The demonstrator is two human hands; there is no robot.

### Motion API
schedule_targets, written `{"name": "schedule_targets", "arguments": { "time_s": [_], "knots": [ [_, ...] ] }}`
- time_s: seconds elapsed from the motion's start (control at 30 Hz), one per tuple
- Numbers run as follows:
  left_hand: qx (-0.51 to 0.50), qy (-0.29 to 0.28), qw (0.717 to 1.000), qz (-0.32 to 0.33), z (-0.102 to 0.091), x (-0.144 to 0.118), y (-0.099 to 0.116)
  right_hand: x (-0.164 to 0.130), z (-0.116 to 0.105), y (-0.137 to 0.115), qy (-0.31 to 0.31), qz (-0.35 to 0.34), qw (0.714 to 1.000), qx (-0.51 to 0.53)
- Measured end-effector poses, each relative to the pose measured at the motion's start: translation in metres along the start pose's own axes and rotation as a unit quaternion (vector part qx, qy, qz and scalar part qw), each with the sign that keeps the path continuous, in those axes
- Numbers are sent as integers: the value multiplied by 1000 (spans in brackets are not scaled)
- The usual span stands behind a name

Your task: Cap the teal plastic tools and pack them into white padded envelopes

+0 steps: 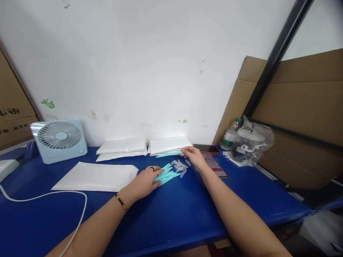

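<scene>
Head view: at centre frame the left hand (146, 181) lies flat and released over a pile of turquoise sticks (168, 174) on the blue bench (174, 217). The right hand (193, 157) pinches one stick (168, 154) by its end. A careless sweep could scatter the clear caps (180, 166) just right of the pile.

fan (60, 140) far left | envelopes (96, 176) centre-left on table (174, 217) | phone (214, 165) right | bottle (230, 135) behind

The tabletop (174, 221) looks smooth, slightly glossy blue. At ten o'clock the fan (59, 140) is matt pale plastic. At two o'clock crinkled clear plastic bag (253, 141) shines before matt brown cardboard (302, 110).
</scene>
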State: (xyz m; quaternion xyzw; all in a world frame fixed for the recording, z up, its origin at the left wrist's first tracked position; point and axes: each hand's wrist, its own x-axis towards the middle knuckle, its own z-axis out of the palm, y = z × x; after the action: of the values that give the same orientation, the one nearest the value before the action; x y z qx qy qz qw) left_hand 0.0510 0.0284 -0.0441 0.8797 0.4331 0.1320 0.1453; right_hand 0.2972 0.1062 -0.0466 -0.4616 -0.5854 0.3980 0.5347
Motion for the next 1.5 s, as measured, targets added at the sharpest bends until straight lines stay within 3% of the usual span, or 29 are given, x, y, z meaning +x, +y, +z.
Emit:
{"name": "schedule_targets", "arguments": {
  "time_s": [0.17, 0.33, 0.53, 0.63, 0.73, 0.87, 1.07, 1.2, 1.5],
  "knots": [
    [-18, -35, 996, 86, 0, -7, 18, -8, 23, 5, -81, 18, 995, -61],
    [-14, -43, 994, 95, 2, -8, 26, -12, 34, 6, -140, -29, 969, -200],
    [-31, -49, 994, 91, 0, -8, 26, -11, 5, -13, -172, -92, 935, -297],
    [-43, -53, 994, 87, -2, -9, 27, -13, -14, -23, -260, -98, 893, -354],
    [-72, -23, 996, 50, -2, -7, 24, -15, -23, -27, -325, -96, 850, -403],
    [-75, 36, 996, -40, 1, 2, 10, -15, -23, -29, -333, -94, 827, -443],
    [-131, 9, 985, -108, 6, 9, -7, -20, -22, -40, -350, -73, 806, -471],
    [-112, 31, 988, -104, 5, 8, -3, -17, -28, -36, -357, -59, 819, -445],
    [-88, 25, 993, -78, 6, 10, 2, -8, -40, -18, -327, 3, 910, -255]
  ]
}}
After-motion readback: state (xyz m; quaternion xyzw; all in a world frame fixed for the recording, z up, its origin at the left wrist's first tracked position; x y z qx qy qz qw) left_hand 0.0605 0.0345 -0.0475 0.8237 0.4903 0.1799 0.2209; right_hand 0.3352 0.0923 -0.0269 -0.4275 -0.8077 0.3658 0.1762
